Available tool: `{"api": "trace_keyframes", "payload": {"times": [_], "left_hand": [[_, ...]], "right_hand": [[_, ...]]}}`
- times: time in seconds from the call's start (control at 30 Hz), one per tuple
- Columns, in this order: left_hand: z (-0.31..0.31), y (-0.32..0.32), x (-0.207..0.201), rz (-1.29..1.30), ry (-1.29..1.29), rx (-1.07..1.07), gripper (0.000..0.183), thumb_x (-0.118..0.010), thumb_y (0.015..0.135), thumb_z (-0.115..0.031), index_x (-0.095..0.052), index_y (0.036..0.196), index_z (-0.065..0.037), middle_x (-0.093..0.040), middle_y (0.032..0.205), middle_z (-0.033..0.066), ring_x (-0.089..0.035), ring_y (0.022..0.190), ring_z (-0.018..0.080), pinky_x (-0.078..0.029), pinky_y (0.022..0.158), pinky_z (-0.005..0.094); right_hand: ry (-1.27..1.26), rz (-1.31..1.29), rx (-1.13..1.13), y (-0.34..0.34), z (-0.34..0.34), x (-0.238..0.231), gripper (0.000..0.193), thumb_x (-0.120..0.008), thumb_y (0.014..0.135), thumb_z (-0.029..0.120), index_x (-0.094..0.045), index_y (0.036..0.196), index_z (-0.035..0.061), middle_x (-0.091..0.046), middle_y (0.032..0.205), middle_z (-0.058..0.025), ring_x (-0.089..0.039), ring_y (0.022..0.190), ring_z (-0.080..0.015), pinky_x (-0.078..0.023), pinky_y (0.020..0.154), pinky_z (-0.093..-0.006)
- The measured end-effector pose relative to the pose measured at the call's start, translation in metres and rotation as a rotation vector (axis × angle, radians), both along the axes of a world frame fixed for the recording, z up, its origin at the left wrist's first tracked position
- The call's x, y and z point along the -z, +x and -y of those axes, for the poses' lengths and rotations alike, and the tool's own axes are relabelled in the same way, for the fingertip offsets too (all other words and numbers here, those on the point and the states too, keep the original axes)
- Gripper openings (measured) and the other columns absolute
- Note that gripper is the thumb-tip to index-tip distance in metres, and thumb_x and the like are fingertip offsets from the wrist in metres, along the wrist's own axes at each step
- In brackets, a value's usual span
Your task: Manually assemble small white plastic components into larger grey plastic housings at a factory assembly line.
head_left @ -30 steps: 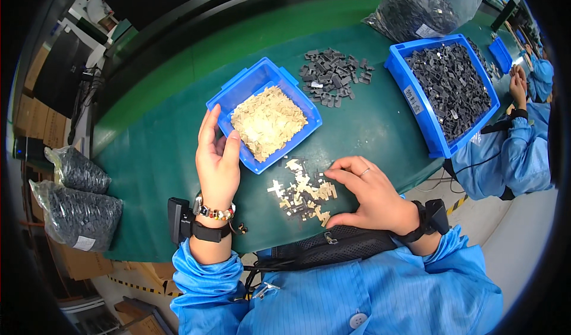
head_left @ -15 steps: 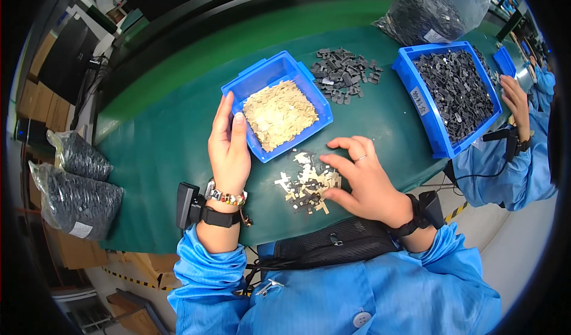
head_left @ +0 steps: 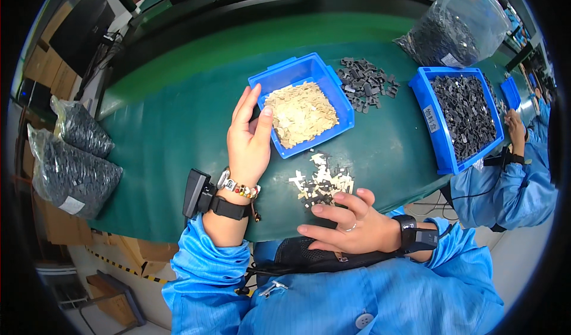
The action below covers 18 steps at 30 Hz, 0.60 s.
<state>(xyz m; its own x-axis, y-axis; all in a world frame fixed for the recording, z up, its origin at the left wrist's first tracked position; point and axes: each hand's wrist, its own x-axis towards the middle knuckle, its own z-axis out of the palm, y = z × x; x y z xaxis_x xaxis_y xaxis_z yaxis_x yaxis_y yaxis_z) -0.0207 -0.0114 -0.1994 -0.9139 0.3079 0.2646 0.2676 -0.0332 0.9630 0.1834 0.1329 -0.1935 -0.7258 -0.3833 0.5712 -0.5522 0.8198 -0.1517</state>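
Observation:
A blue plastic bin [head_left: 347, 112] holds many thin cream-coloured flat pieces [head_left: 302, 113]. My left hand [head_left: 248, 137] grips the bin's left wall, with the thumb over the rim and the fingers along the outside. On the green mat [head_left: 160, 174], just in front of the bin, lies a loose pile of small cream and black pieces [head_left: 324, 183]. At the near side of that pile is my right hand [head_left: 351, 225], open, palm down and fingers apart. It covers part of the pile's near edge. I see nothing held in it.
Black plastic parts [head_left: 367, 84] lie heaped behind the bin. Farther right stands a blue crate [head_left: 437, 138] full of them, with a clear bag [head_left: 455, 28] behind. A co-worker's hand [head_left: 515, 131] is beyond the crate. Bags of dark parts [head_left: 74, 174] sit at left.
My right hand has drawn back toward me, from the right of the small pile to its near edge. My left hand stays on the bin. The whole view has shifted slightly.

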Motion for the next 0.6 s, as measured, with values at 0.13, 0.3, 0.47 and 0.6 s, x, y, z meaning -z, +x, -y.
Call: {"api": "trace_keyframes", "payload": {"times": [0.13,0.3,0.47,0.6], "left_hand": [[0.002,-0.001,0.001,-0.029,-0.012,-0.019,0.045,-0.058,0.097,-0.020,-0.050,0.138,-0.006,-0.034,0.149,0.0226,-0.048,0.128,0.0244,-0.049,0.096,0.0324],[0.002,0.001,-0.002,-0.046,-0.050,-0.031,0.044,-0.058,0.097,-0.020,-0.050,0.138,-0.006,-0.035,0.149,0.0234,-0.048,0.128,0.0255,-0.048,0.097,0.0332],[0.002,-0.006,0.008,-0.083,-0.051,-0.031,0.044,-0.058,0.096,-0.019,-0.051,0.137,-0.006,-0.041,0.146,0.0232,-0.046,0.131,0.0277,-0.040,0.105,0.0356],[0.002,-0.006,0.011,-0.060,-0.037,-0.039,0.043,-0.057,0.096,-0.019,-0.052,0.137,-0.005,-0.045,0.143,0.0214,-0.045,0.132,0.0276,-0.036,0.108,0.0360]], "right_hand": [[-0.080,-0.027,-0.072,0.005,-0.014,-0.009,0.033,-0.067,0.084,0.032,-0.066,0.118,0.0304,-0.056,0.126,0.0045,-0.047,0.112,-0.0179,-0.029,0.100,-0.0398],[-0.603,0.876,-0.752,0.012,-0.029,-0.025,0.025,-0.059,0.092,0.009,-0.063,0.114,-0.0001,-0.058,0.131,-0.0111,-0.051,0.125,-0.0299,-0.046,0.094,-0.0411],[-0.386,1.095,-0.821,0.015,-0.028,-0.020,0.057,-0.051,0.098,0.019,-0.030,0.149,0.0074,-0.024,0.157,-0.0155,-0.016,0.147,-0.0357,-0.019,0.117,-0.0482],[-0.275,1.066,-0.819,0.023,-0.022,-0.015,0.055,-0.043,0.101,0.025,-0.027,0.150,0.0080,-0.023,0.157,-0.0161,-0.016,0.146,-0.0366,-0.018,0.117,-0.0499]]}}
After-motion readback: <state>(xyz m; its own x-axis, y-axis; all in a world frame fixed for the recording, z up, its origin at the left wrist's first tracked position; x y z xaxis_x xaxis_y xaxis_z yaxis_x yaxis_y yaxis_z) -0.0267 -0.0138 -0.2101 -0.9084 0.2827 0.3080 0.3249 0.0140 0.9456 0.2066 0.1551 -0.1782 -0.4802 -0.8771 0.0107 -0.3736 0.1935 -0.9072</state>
